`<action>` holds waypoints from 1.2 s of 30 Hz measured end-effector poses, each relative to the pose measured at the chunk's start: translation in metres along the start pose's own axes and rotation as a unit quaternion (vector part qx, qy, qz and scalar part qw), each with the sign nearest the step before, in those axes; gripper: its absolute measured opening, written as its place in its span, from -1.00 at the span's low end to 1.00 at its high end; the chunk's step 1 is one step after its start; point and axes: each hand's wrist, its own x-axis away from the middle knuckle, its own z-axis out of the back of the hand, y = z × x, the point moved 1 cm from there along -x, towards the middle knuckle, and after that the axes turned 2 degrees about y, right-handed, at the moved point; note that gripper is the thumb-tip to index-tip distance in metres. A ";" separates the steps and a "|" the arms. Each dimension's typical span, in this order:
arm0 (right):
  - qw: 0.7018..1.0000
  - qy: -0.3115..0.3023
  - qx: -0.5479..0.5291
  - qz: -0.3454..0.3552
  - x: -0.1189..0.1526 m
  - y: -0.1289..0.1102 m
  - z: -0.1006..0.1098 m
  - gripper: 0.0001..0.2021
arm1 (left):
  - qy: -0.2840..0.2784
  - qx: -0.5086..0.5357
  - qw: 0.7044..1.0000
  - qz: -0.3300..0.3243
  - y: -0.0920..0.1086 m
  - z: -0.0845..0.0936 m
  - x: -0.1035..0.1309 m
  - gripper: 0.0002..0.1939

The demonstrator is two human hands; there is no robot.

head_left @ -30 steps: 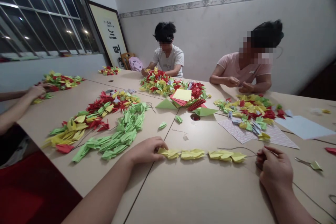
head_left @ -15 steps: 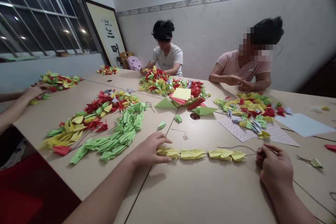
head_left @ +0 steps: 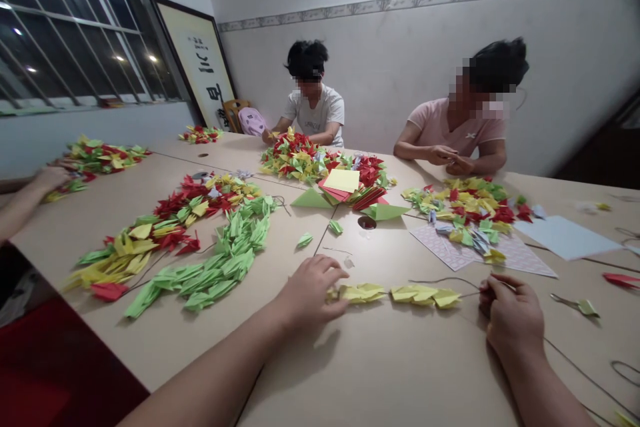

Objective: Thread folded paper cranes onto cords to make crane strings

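Observation:
Yellow folded paper pieces (head_left: 425,296) are threaded in clusters on a thin dark string (head_left: 469,294) stretched low over the table in front of me. At its right end, my right hand (head_left: 515,317) is closed, pinching the string between thumb and fingers. My left hand (head_left: 316,290) reaches over the left end of the row with curved, parted fingers. It partly covers the leftmost yellow piece, and whether it touches that piece is hard to tell. A loop of the string lies behind the row. Two loose green folded pieces (head_left: 335,227) rest beyond my left hand.
Green folded strands (head_left: 225,273) and a red-yellow strand (head_left: 145,233) lie to the left. Mixed paper heaps (head_left: 295,157) and square sheets (head_left: 343,180) sit mid-table. On the right are patterned sheets (head_left: 440,247) and a clip-like item (head_left: 575,305). Several other people work around the table (head_left: 400,360).
My left hand has slid right along the string, over the leftmost yellow pieces. My right hand still pinches the string. The whole view has shifted slightly.

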 end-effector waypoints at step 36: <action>0.966 -0.097 0.053 0.232 0.035 -0.013 -0.009 -0.81 | 0.049 -0.085 0.993 -0.059 0.056 -0.057 -0.048 -0.37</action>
